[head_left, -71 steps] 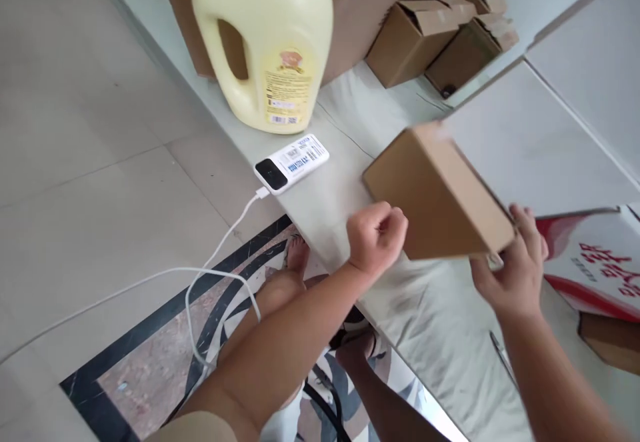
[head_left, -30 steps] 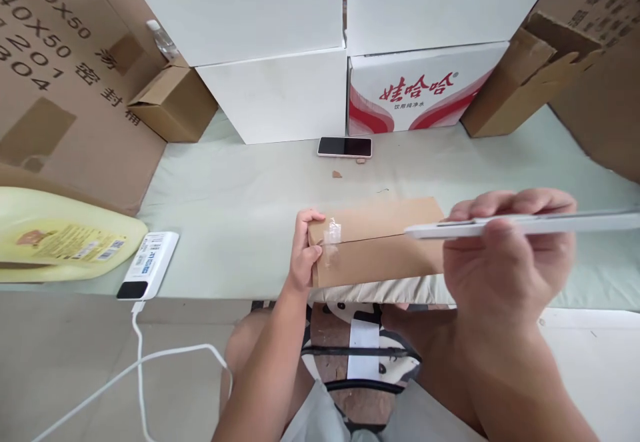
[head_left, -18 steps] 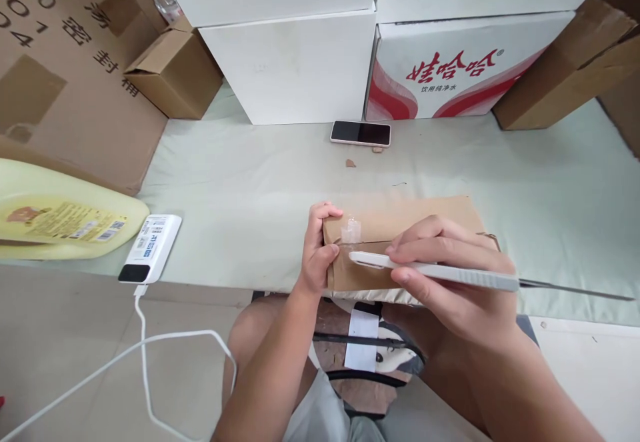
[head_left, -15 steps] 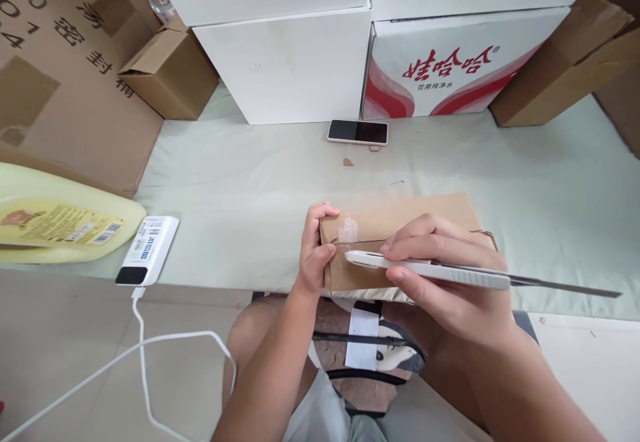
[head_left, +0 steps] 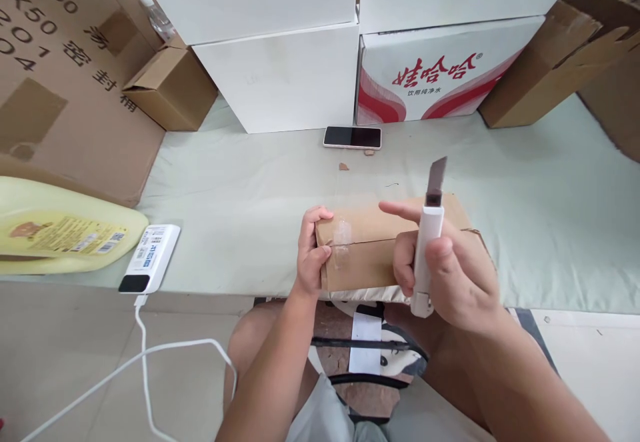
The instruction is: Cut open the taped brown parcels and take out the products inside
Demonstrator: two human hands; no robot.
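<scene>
A brown cardboard box (head_left: 370, 265) lies near the front edge of the covered table, a seam along its top and clear tape (head_left: 342, 234) across its left end. My left hand (head_left: 313, 249) grips that left end, thumb in front and fingers behind. Over the box's right part, my right hand (head_left: 450, 269) is closed around the white handle of a utility knife (head_left: 428, 262). Its blade sticks out and points away from me, and my index finger stretches to the left. The hand hides part of the box.
A phone (head_left: 353, 137) lies before stacked white boxes (head_left: 280, 82). To the left are a yellow bottle (head_left: 65, 229), a power bank (head_left: 150, 259) with a white cable and a small carton (head_left: 173, 85). A tall carton (head_left: 540, 69) stands at the back right.
The knife has turned in my right hand: its blade pointed right and now points away from me. My index finger has stretched out. The left hand still holds the box's end.
</scene>
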